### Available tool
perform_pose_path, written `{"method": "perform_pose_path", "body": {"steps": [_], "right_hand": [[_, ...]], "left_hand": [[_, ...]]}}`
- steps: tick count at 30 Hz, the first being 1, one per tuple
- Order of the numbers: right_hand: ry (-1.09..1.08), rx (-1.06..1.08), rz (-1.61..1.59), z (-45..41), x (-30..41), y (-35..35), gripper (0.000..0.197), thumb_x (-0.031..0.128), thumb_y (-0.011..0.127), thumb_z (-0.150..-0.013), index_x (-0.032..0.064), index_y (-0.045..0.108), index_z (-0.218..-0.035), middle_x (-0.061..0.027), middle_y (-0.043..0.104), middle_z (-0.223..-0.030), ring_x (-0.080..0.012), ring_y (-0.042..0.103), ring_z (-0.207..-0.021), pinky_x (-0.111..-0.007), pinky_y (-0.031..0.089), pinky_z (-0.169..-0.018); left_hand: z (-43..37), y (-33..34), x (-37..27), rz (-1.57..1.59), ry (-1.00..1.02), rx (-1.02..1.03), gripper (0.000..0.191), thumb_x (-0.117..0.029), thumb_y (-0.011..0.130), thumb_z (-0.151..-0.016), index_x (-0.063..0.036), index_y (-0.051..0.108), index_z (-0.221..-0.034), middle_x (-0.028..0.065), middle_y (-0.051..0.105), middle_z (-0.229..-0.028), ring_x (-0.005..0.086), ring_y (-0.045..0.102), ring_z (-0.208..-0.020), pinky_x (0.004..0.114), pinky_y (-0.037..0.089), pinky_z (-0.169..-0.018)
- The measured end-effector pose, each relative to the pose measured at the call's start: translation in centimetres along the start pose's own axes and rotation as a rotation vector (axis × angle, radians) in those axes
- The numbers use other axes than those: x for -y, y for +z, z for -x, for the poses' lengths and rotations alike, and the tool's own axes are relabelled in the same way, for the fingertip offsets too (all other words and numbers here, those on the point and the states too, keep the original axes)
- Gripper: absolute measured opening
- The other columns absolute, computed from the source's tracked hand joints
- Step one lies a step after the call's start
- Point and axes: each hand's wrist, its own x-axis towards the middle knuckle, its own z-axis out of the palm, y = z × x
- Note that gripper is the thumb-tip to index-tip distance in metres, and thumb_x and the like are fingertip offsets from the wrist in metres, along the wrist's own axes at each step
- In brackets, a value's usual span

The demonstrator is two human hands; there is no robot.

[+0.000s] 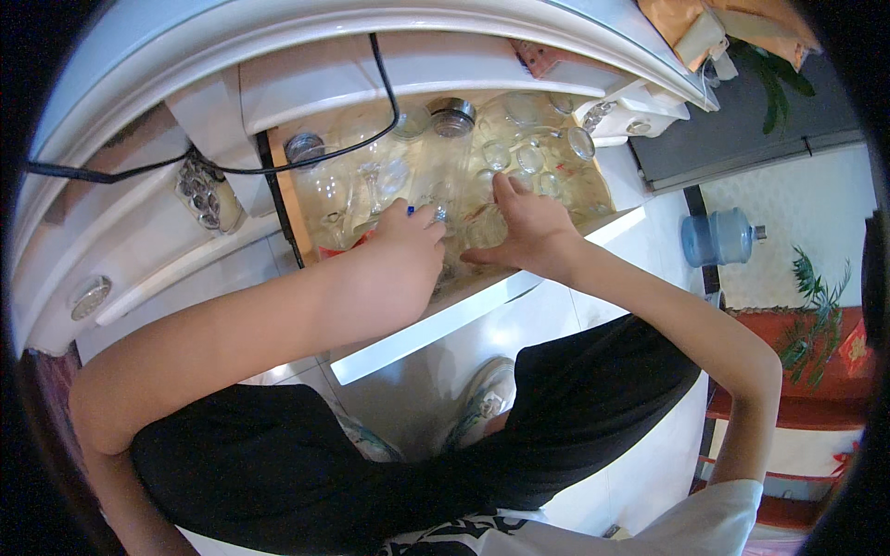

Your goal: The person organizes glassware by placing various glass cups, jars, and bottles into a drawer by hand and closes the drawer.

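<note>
Both of my hands reach into an open drawer point(487, 278) full of clear glassware. My left hand point(410, 240) is over the front left part, fingers bent down around something small and clear with a bit of blue; its exact hold is hard to make out. My right hand point(532, 226) spreads thumb and fingers beside a rounded clear glass point(487, 226), and whether it touches the glass is unclear. A tall clear bottle with a metal lid point(452, 118) lies behind the hands. Stemmed glasses point(372, 184) are at the left, several small glasses point(530, 158) at the right.
A black cable point(389, 90) hangs across the drawer's left part. The white cabinet point(306, 69) rises behind the drawer. Over the tiled floor are my legs in black trousers point(591, 396) and my shoes point(490, 393). A blue water jug point(716, 236) is at the far right.
</note>
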Motion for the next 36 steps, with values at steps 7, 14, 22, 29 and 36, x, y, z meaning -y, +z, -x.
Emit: {"method": "perform_pose_path", "body": {"steps": [7, 14, 22, 29, 36], "right_hand": [[-0.012, 0.083, 0.013, 0.3, -0.7, -0.5, 0.097, 0.058, 0.08, -0.067, -0.002, 0.036, -0.13, -0.0243, 0.057, -0.118, -0.0412, 0.064, -0.099, -0.045, 0.054, -0.081], [-0.063, 0.23, 0.049, 0.1, -0.1, -2.0, 0.097, 0.05, 0.083, -0.063, -0.0034, 0.037, -0.13, -0.022, 0.063, -0.115, -0.0383, 0.064, -0.103, -0.043, 0.053, -0.086], [-0.177, 0.242, 0.235, -1.2, 0.0, -1.8, 0.074, 0.032, 0.079, -0.069, -0.0003, 0.051, -0.129, -0.0107, 0.067, -0.118, -0.0266, 0.066, -0.106, -0.042, 0.053, -0.086], [-0.296, 0.209, 0.175, -1.3, -1.4, -0.6, 0.077, 0.035, 0.079, -0.066, -0.0036, 0.053, -0.126, -0.0137, 0.066, -0.115, -0.0287, 0.067, -0.103, -0.041, 0.051, -0.085], [-0.3, 0.108, 0.023, -0.3, -3.0, -1.2, 0.09, 0.047, 0.081, -0.064, -0.0066, 0.045, -0.127, -0.0225, 0.067, -0.101, -0.0363, 0.065, -0.098, -0.043, 0.052, -0.085]], "left_hand": [[0.3, 0.7, 0.6, 0.098, -0.005, -0.113, 0.036, -0.032, 0.056, -0.091, -0.0032, 0.064, -0.11, 0.0091, 0.058, -0.116, 0.0235, 0.049, -0.116, 0.04, 0.04, -0.095], [0.6, -0.5, 1.3, 0.152, 0.012, -0.118, 0.029, -0.033, 0.058, -0.089, -0.0074, 0.064, -0.102, 0.0087, 0.06, -0.103, 0.0253, 0.056, -0.106, 0.04, 0.043, -0.09], [-1.9, -2.0, 2.3, 0.266, -0.06, -0.321, 0.019, -0.023, 0.06, -0.088, -0.0057, 0.058, -0.096, 0.0116, 0.058, -0.095, 0.0313, 0.058, -0.093, 0.042, 0.047, -0.081], [-3.9, -2.4, 3.1, 0.405, -0.108, -0.392, 0.027, -0.012, 0.058, -0.087, -0.0053, 0.055, -0.112, 0.0147, 0.055, -0.109, 0.0352, 0.055, -0.104, 0.044, 0.046, -0.086], [-6.4, -1.3, 4.2, 0.426, 0.058, -0.55, 0.048, -0.007, 0.057, -0.083, -0.0088, 0.05, -0.131, 0.0154, 0.053, -0.124, 0.0356, 0.05, -0.116, 0.044, 0.045, -0.092]]}}
